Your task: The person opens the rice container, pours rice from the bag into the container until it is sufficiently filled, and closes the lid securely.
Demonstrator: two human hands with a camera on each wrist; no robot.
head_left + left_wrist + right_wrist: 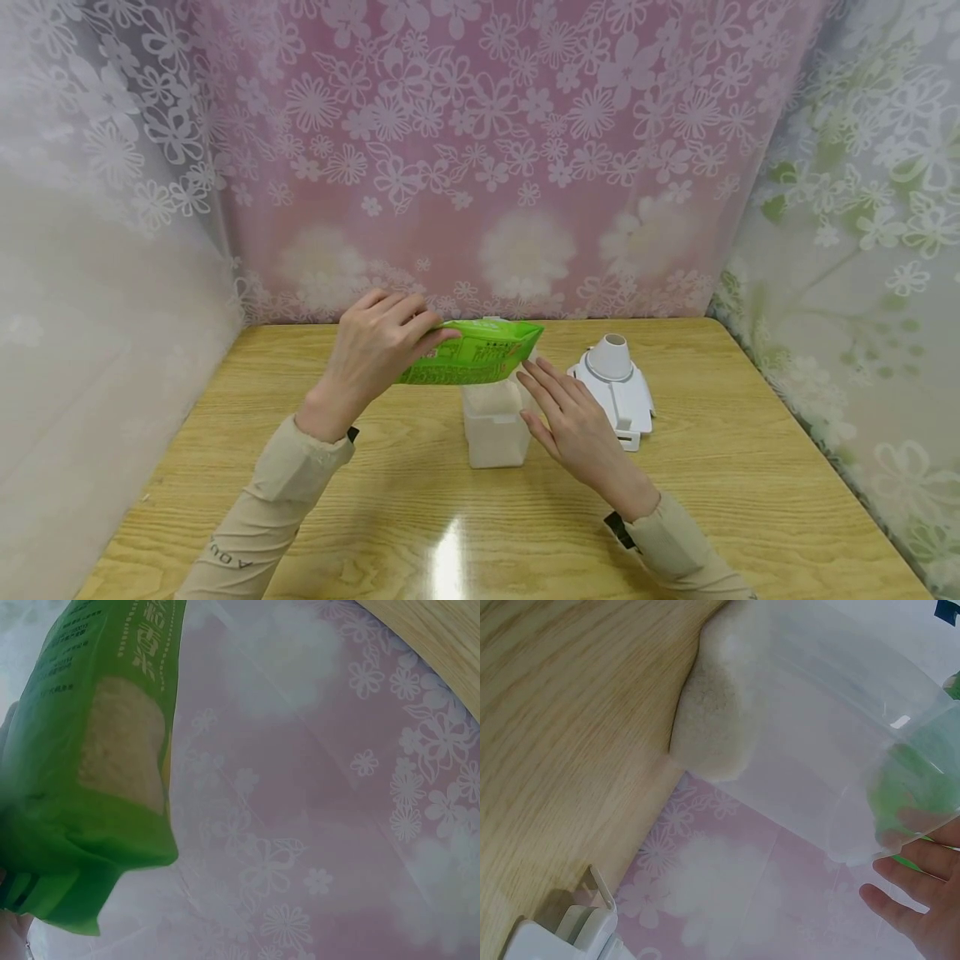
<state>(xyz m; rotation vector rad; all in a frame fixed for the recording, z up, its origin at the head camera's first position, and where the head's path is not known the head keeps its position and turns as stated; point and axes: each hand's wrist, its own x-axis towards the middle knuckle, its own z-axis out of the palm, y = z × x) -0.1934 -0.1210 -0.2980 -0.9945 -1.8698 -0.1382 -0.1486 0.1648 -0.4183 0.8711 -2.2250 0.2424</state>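
My left hand (pixel 378 342) grips a green bag of rice (pixel 480 354) from its left side and holds it tipped over a translucent plastic container (pixel 498 442). In the left wrist view, the bag (pixel 60 757) has a see-through window with pale grains behind it. Pale rice (pixel 709 712) lies in the bottom of the container in the right wrist view. My right hand (pixel 573 425) is beside the container's upper right side, its fingers extended near the rim and the bag's right end. Whether those fingertips touch the container is unclear.
To the right on the wooden table (pixel 360 517) lies a white plastic part (pixel 622 400) with a raised cone. Floral curtains (pixel 480 167) stand behind and along both sides of the table.
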